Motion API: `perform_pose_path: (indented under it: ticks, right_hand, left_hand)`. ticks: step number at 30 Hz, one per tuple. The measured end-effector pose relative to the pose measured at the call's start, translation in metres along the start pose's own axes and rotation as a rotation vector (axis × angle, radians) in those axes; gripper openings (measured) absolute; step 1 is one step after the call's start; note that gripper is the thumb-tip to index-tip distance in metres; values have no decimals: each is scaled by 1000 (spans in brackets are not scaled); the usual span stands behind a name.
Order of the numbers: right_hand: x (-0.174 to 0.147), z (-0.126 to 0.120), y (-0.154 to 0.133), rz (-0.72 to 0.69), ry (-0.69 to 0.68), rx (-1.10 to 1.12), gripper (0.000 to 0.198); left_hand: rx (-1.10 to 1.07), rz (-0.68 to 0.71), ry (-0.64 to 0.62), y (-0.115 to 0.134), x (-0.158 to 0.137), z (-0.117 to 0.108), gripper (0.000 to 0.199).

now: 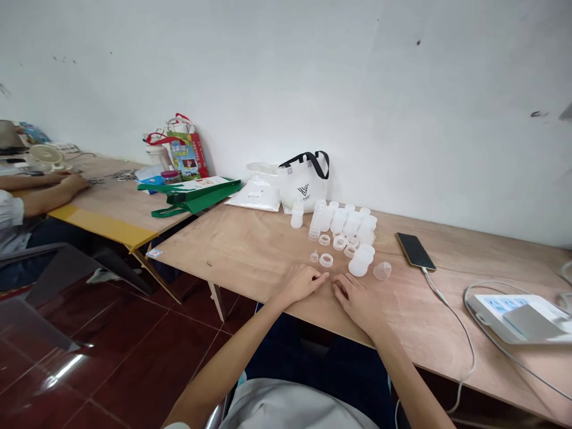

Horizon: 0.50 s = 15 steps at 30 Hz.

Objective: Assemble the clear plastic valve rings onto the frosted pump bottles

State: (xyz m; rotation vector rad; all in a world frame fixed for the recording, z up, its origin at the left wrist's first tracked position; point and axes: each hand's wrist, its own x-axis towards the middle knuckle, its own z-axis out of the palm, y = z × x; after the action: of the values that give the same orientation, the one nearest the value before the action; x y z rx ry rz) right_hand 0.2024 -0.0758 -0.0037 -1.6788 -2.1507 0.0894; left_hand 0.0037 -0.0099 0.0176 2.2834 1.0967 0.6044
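Observation:
My left hand (300, 283) rests on the near edge of the wooden table, fingers loosely bent, holding nothing visible. Close beside it lies my right hand (355, 293), palm down with relaxed fingers and nothing seen in it. Just beyond them are a clear teat (314, 256) and a screw ring (326, 260). A frosted white baby bottle (358, 262) lies in front of my right hand, with a clear domed cap (382, 271) to its right. Farther back, several baby bottles (351, 224) stand grouped, near more rings (339, 242) and a stack of clear caps (317, 221).
A white bag with black handles (304, 187) and a plastic packet (257, 193) stand by the wall. To the right are a phone (415, 251) on a cable and a white device (521, 319). At the left table, another person's hands (71, 182) rest near a green bag (196, 195).

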Motion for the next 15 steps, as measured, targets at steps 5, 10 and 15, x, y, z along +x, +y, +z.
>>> perform_pose_path:
  ticks: [5,10,15]
  right_hand:
    - [-1,-1,-1,13,-6,1,21]
    - [-1,-1,-2,7,-5,2,23]
    - [-1,0,-1,-1,3,5,23]
  left_hand:
    - [20,-23,-3,2,0,-2,57]
    - [77,-25,10,5,0,-1,55]
    - [85,-4,23,5,-2,-1,55]
